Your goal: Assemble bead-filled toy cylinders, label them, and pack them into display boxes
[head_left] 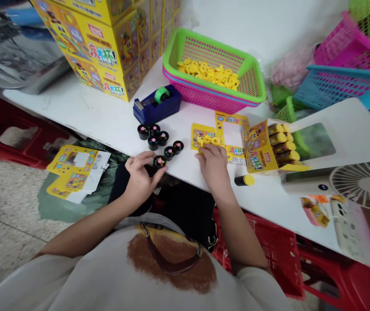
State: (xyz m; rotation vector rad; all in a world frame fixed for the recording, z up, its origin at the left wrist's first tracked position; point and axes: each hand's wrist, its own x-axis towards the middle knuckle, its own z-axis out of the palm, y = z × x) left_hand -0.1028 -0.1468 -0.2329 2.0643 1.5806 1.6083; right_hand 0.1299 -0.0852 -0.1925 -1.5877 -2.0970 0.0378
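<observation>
At the table's front edge, my left hand [141,179] has its thumb and fingers around a small black round cup [159,162] with a pink dot and coloured bits on top. Several similar black cups [163,138] stand just beyond it. My right hand [215,166] is closed, fingertips down at a few yellow plastic ring-shaped pieces [215,141]; its fingers partly hide what they grip. Those pieces lie on a flat yellow printed carton [201,128]. To the right, an open yellow box [258,147] holds several yellow-capped tubes [277,138]. One yellow-capped black tube [244,180] lies in front.
A green basket [253,73] of yellow pieces sits behind, beside a blue tape dispenser [155,106]. Yellow printed boxes [103,47] are stacked at the back left. A fan [363,185] lies at right. Flat cartons [78,166] rest below the table's left edge.
</observation>
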